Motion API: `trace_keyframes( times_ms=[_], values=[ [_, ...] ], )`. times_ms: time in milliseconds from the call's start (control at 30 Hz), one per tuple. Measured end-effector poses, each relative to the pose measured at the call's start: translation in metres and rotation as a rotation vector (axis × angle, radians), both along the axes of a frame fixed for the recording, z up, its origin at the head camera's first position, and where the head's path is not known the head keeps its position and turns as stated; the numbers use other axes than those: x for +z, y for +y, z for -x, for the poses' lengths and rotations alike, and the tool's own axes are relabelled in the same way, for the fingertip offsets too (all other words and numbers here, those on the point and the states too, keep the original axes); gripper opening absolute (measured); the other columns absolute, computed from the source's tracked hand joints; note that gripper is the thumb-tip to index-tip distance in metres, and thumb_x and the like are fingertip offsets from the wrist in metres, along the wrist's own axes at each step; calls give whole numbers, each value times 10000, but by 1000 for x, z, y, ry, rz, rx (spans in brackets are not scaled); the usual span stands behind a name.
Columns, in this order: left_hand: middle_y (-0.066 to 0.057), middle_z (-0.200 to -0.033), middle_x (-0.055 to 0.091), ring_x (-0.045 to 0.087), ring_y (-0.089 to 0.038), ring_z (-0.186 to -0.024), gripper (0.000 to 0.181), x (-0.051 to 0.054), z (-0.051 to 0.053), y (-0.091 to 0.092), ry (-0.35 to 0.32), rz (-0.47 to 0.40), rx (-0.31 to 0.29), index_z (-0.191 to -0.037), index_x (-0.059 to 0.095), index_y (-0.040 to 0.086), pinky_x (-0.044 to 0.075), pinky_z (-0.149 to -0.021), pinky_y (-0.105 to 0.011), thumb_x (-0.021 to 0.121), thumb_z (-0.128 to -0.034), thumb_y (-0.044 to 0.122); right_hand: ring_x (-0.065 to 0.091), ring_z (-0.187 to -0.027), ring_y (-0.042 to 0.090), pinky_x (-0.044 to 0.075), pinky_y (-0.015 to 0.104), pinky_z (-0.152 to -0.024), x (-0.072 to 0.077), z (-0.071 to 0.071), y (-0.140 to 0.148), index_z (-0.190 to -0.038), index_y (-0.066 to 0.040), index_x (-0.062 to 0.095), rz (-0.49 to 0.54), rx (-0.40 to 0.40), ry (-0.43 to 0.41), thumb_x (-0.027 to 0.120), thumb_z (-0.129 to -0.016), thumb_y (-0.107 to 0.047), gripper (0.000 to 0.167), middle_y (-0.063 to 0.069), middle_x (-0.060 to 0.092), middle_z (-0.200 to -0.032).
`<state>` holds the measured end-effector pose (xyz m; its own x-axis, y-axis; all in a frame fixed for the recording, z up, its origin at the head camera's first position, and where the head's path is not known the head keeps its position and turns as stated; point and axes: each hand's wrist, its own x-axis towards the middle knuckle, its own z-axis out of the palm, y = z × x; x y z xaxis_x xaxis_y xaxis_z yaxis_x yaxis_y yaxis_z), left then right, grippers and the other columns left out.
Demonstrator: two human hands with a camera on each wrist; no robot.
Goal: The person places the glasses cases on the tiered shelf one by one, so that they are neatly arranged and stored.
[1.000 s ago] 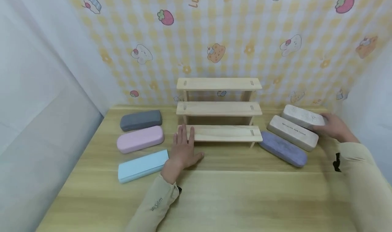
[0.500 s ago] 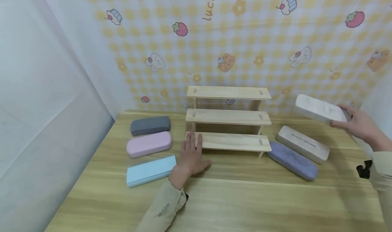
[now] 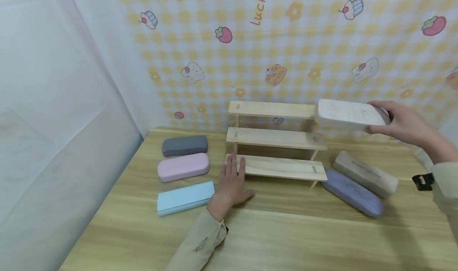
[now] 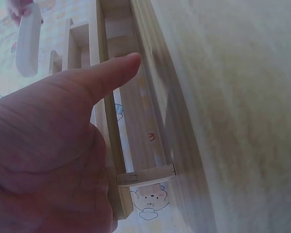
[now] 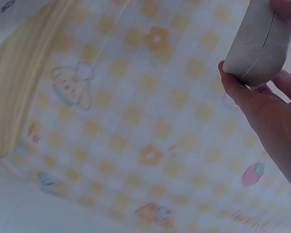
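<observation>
White case (image 3: 350, 114) now nearer the shelf (image 3: 275, 137)

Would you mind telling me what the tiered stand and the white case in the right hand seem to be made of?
The tiered stand looks like pale, matte wood: grain streaks run along its shelves. The white case, in the right hand, seems a rigid shell, its outline being firm, with a dull, faintly marked covering; whether leatherette or plastic, I cannot tell.

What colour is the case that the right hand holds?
The case is whitish, with a faint grey pattern; the head view shows it best.
</observation>
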<state>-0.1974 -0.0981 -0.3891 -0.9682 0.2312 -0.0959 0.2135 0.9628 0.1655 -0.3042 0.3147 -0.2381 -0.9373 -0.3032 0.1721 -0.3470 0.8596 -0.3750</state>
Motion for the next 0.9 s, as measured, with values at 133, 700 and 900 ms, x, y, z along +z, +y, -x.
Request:
trace_keyframes(
  times_ms=[133, 700, 900],
  values=[
    [-249, -1510, -79, -80, -351, -1386, 1013, 2, 4, 4, 4, -1, 4, -1494, 23, 39, 26, -1105, -459, 564, -838, 590, 502, -847, 316, 391, 311, -547, 11, 5, -24, -1413, -5, 358, 9, 31, -24, 747, -796, -286, 782, 264, 481, -1189],
    [-220, -1525, -47, -59, -329, -1394, 798, -2, 3, 7, 31, -4, 58, -1502, 64, 75, 45, -1107, -453, 393, -945, 542, 574, -878, 356, 425, 376, -615, 13, 37, -132, -1371, -3, 432, 79, 84, 32, 744, -777, -292, 731, 281, 560, -1132],
    [-221, -1526, -19, -33, -333, -1396, 776, -3, 1, 5, 46, -15, 66, -1500, 98, 70, 58, -1107, -456, 388, -950, 534, 572, -947, 366, 434, 435, -720, 15, 47, -160, -1372, -18, 432, 84, 108, -27, 742, -772, -274, 722, 268, 538, -1189]
  ],
)
